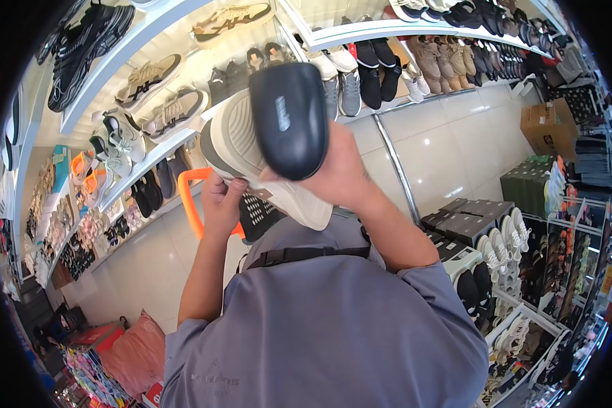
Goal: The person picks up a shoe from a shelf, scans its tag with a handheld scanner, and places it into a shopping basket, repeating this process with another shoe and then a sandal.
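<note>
My left hand [223, 202] is closed on the edge of a white and grey sneaker [230, 139], its thumb pressed on the side. The shoe is tilted, and its ridged sole partly shows. In front of it, my right hand [345, 165] grips a black barcode scanner [289, 122] with a rounded head and pale lettering. The scanner head covers the middle of the sneaker, and most of my right fingers are hidden beneath it. Below my left hand, an orange handle [189, 198] stands beside a black perforated basket [257, 216].
Lit shelves of shoes [153, 112] curve around the front and left. A metal rail [394, 160] lies along the tiled floor [449, 139]. To the right are dark shoeboxes [466, 224], white sneakers [503, 245] and a cardboard carton [549, 129]. A pink cushion [139, 353] lies at lower left.
</note>
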The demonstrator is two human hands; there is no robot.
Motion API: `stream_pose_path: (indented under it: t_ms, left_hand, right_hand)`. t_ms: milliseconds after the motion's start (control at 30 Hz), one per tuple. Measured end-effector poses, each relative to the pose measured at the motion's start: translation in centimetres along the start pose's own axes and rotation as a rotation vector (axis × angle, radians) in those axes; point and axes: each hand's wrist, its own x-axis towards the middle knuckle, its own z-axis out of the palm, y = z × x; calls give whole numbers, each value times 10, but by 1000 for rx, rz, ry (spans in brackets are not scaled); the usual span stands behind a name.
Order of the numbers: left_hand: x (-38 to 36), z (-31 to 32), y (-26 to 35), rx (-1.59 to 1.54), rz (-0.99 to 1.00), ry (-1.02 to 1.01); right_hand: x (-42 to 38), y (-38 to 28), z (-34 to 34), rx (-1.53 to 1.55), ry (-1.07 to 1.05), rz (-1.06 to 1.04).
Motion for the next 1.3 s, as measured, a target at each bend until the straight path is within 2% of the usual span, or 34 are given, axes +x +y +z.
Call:
stream_pose_path:
  t_ms: [67,100,167,233,300,367,433,500,567,600,667,700,800,833,933,1033,1100,1200,1233,1300]
  left_hand:
    - [-2,-4,-8,-106,-29,35]
    - [-2,-6,-11,-212,-45,60]
    - [2,-2,-14,-160,-97,160]
    - [9,1,-21,-441,-287,420]
    - [6,-10,-44,-424,-344,430]
    - [3,-11,-60,-386,-494,486]
    - [-14,-18,-103,-406,-543,460]
    - [-33,-23,-151,-298,-679,540]
    - [-48,-21,-180,-250,-753,561]
    - [-53,-19,-194,-300,-807,598]
    - [-61,-15,-215,-436,-916,658]
    - [-67,-15,-230,-437,-933,664]
    - [-72,-11,-270,-354,-1066,790]
    - [-70,-9,-279,-320,-1095,811]
    - [-72,-7,-318,-214,-1107,799]
    - [-70,-10,-362,-98,-1126,847]
    - [-73,-10,-387,7,-1203,770]
    - [-73,-8,-422,65,-1291,736]
    - [-76,-8,-434,97,-1307,711]
    - [-83,-8,-464,52,-1334,679]
  right_hand:
    - [3,7,-7,259,-85,261]
    - [1,19,-5,314,-57,270]
    - [-6,41,-9,320,13,382]
    - [-21,64,-14,431,118,489]
    - [-46,97,-20,430,184,590]
    - [-78,123,-23,392,275,779]
    - [-115,144,-22,334,278,867]
    - [-158,168,-19,240,287,1025]
    - [-208,198,-15,25,207,1048]
    - [-224,202,-14,22,205,1062]
    - [-250,204,-14,-339,-9,1022]
    - [-261,203,-15,-342,-18,1038]
    - [-282,205,-23,-440,-363,1054]
    - [-288,206,-25,-437,-379,1074]
    - [-307,219,-29,-514,-463,1354]
    - [-315,236,-35,-456,-494,1399]
    - [-324,251,-34,-490,-597,1446]
    - [-329,268,-27,-544,-703,1255]
    - [-334,273,-23,-570,-694,1107]
    - [-339,284,-13,-561,-769,1111]
